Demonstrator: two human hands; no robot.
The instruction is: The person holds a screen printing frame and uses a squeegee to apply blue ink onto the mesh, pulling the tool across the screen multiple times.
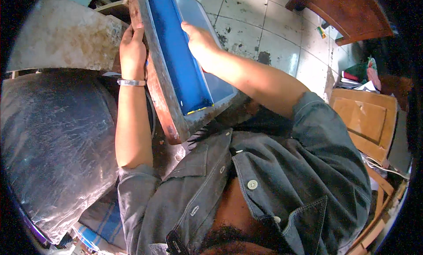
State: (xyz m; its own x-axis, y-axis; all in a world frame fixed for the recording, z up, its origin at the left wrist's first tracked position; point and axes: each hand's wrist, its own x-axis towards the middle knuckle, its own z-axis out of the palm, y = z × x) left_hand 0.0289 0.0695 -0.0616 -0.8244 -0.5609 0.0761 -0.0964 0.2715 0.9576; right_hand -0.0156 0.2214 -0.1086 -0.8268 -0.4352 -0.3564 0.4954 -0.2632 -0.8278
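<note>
**Head view: two hands on a framed screen**

Head camera, looking down past a grey denim shirt at the lower centre of the frame. A wooden-framed screen runs from the top centre down to the middle of the frame, tilted, its lower corner near the shirt collar. Inside the frame lies a long blue squeegee, set lengthwise on the pale mesh, with a thin yellow edge at its lower end.

Left hand: upper left of centre, fingers wrapped over the outer left rail of the frame, clamped on the wood. A metal bracelet circles the wrist just below it. The left forearm drops straight down to a rolled sleeve.

Right hand: upper centre, laid on the right side of the squeegee, thumb against its blue face; the fingers are hidden behind the hand, so whether they close around it cannot be told. The two hands are apart, one at each side of the frame.

Surroundings: a dark, glossy, scuffed sheet fills the left of the frame; a stained pale board sits at upper left. Tiled floor shows at upper right, with a brown wooden seat at the top right and a cardboard box at the right edge.
</note>
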